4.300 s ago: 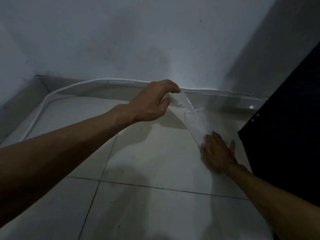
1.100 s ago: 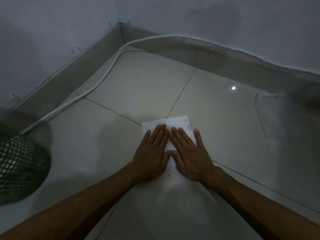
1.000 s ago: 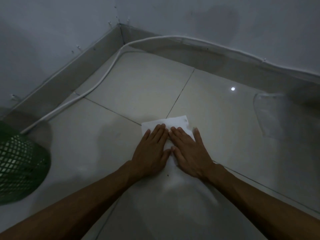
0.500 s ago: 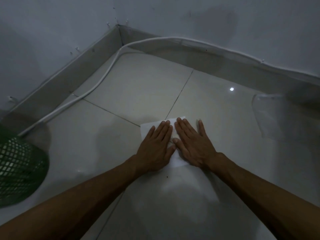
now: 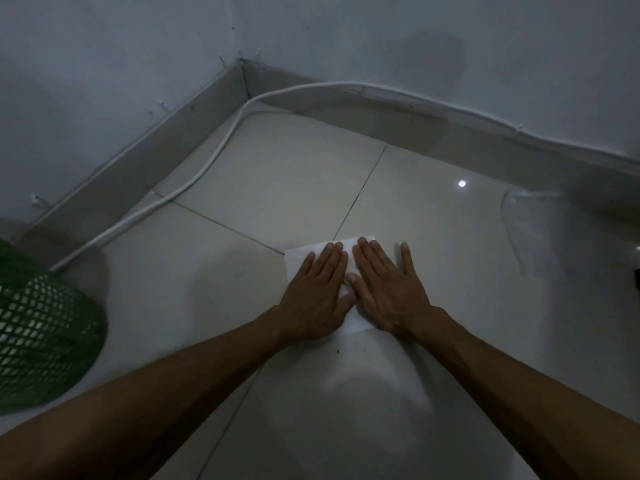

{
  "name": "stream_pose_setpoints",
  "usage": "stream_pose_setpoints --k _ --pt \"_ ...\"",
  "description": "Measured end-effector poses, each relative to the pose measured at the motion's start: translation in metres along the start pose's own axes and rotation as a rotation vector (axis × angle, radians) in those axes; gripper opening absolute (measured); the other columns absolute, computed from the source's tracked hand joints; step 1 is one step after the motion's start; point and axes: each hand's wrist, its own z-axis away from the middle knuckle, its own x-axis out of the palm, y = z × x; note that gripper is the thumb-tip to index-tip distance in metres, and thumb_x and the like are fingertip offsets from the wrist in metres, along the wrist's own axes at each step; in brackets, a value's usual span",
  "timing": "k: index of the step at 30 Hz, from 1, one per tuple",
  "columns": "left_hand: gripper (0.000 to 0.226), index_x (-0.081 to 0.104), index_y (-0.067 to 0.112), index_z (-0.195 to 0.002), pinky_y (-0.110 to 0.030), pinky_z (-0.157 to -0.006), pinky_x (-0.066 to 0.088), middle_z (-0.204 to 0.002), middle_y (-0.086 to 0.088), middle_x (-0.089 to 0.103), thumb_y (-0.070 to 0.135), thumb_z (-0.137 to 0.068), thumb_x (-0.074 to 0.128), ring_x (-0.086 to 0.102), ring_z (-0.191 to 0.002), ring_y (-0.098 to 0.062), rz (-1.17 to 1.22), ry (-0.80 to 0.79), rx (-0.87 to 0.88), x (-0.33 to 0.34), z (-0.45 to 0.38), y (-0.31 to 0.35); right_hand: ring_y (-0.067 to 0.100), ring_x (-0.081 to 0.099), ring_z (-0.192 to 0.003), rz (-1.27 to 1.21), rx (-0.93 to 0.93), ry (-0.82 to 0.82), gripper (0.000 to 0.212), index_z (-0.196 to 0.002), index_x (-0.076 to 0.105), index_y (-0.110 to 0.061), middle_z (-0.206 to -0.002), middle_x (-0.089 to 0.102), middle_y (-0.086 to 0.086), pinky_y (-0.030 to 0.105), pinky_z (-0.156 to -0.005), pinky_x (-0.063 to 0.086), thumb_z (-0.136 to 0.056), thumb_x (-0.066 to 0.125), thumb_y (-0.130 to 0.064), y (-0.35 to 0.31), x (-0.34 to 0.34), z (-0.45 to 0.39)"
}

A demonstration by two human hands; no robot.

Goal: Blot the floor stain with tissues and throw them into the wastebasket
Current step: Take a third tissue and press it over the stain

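Observation:
A white tissue (image 5: 297,259) lies flat on the pale tiled floor, near a tile joint. My left hand (image 5: 315,299) and my right hand (image 5: 388,289) rest palm-down on it, side by side, fingers stretched forward and thumbs touching. Neither hand grips the tissue; both press flat on it. Most of the tissue is hidden under my hands, and no stain shows around it. A green mesh wastebasket (image 5: 41,334) stands at the left edge, about an arm's length from the tissue.
A clear plastic wrapper (image 5: 533,233) lies on the floor to the right. A white cable (image 5: 207,168) runs along the skirting through the room corner. Grey walls close off the far and left sides. A dark object (image 5: 636,278) touches the right edge.
Four seconds ago my left hand pulled a tissue from the wrapper. Over the last second both flat hands have slid forward across the tissue, covering more of its far edge.

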Motion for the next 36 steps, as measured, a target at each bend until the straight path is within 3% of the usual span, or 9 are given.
stream_pose_setpoints --k 6,10,14,18,22,27,36 --pt "0.08 -0.005 0.009 -0.162 -0.043 -0.129 -0.003 -0.17 -0.01 -0.013 0.055 -0.105 0.027 -0.014 -0.158 -0.021 0.091 0.043 -0.043 -0.006 0.006 0.007 0.015 -0.015 -0.159 -0.088 0.007 -0.059 0.08 -0.164 -0.007 -0.018 -0.173 -0.013 0.001 0.059 -0.125 -0.011 -0.095 -0.006 -0.058 0.0 -0.007 0.0" --pt "0.086 -0.011 0.01 -0.16 -0.038 -0.128 -0.01 -0.168 -0.007 -0.021 0.058 -0.099 0.024 -0.02 -0.156 -0.019 0.199 0.16 -0.217 -0.001 0.033 0.017 0.014 -0.016 -0.159 -0.104 -0.065 -0.041 0.079 -0.164 -0.008 -0.017 -0.173 -0.013 0.001 0.056 -0.125 -0.013 -0.096 -0.001 -0.057 0.009 -0.011 0.007" --pt "0.082 -0.019 0.011 -0.158 -0.04 -0.127 -0.012 -0.168 -0.008 -0.024 0.057 -0.099 0.012 -0.024 -0.155 -0.019 0.117 0.052 -0.339 -0.003 0.052 -0.004 0.015 -0.013 -0.16 -0.094 -0.131 0.044 0.075 -0.165 -0.004 -0.018 -0.173 -0.01 0.0 0.056 -0.126 -0.012 -0.102 0.004 -0.057 0.006 -0.008 0.013" --pt "0.07 -0.013 0.014 -0.16 -0.042 -0.127 -0.013 -0.169 -0.005 -0.017 0.047 -0.106 0.018 -0.019 -0.156 -0.016 0.03 0.042 -0.233 -0.012 0.06 -0.033 0.014 -0.006 -0.161 -0.093 -0.308 0.121 0.074 -0.166 0.005 -0.017 -0.174 0.002 0.001 0.059 -0.128 -0.005 -0.105 0.008 -0.061 -0.014 0.006 0.032" --pt "0.069 -0.005 0.015 -0.162 -0.043 -0.128 -0.008 -0.169 -0.001 -0.01 0.048 -0.102 0.008 -0.011 -0.157 -0.014 -0.07 0.033 -0.093 -0.025 0.061 -0.058 0.009 -0.006 -0.16 -0.146 -0.514 0.067 0.071 -0.166 0.001 -0.024 -0.174 0.0 -0.004 0.054 -0.127 -0.012 -0.108 0.02 -0.061 -0.04 0.031 0.058" --pt "0.073 -0.009 0.018 -0.161 -0.043 -0.128 -0.008 -0.17 0.0 -0.013 0.055 -0.099 0.0 -0.015 -0.156 -0.013 -0.116 -0.057 0.006 -0.025 0.052 -0.066 0.008 -0.012 -0.159 -0.162 -0.437 0.047 0.072 -0.166 -0.001 -0.025 -0.174 -0.007 -0.007 0.054 -0.126 -0.011 -0.107 0.017 -0.064 -0.057 0.045 0.07" --pt "0.078 -0.009 0.014 -0.161 -0.045 -0.128 -0.006 -0.17 -0.004 -0.013 0.058 -0.097 -0.001 -0.015 -0.157 -0.017 -0.152 -0.047 0.033 -0.023 0.045 -0.06 0.009 -0.006 -0.16 -0.141 -0.341 0.091 0.073 -0.166 0.005 -0.021 -0.174 0.001 -0.004 0.056 -0.128 -0.002 -0.107 0.018 -0.063 -0.055 0.049 0.074"
